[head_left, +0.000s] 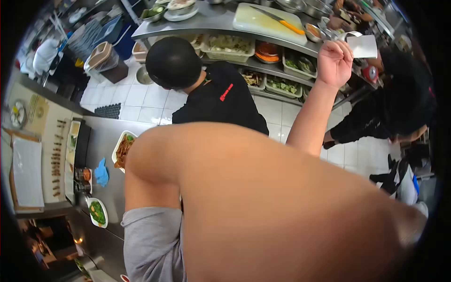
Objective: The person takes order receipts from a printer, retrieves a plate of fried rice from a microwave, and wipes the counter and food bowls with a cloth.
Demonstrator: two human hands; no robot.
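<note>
Okay, right hand [335, 64]: raised at upper right, palm side to camera; fingers [332, 47] curled, narrow pinch at the edge of the white slip.
White slip [366, 46]: at the fingertips, sticking out to the image right; looks like paper or card, can't tell which; surface reads blank.
Left hand: out of frame; can't tell finger state.
Left arm [244, 188]: bare, very close to lens, elbow bent at image left, covers most of the lower middle; out of focus toward the right.
Grey sleeve [152, 242]: on that arm, lower left.
Person in black cap [218, 96]: just beyond the arm, black top with red lettering.
Second person [401, 96]: dark clothes, far right, bending.
Metal counter [211, 22]: behind the cap; carries cutting board [249, 22], with orange-handled knife [278, 20] lying across its far edge.
Lettuce tray [229, 57]: shelf under that counter, more food trays alongside.
Steel worktop [107, 127]: image left; meat dish [115, 152] near the bent elbow, partly hidden; blue cloth [101, 173] further left; greens dish [106, 216] nearer the bottom.
</note>
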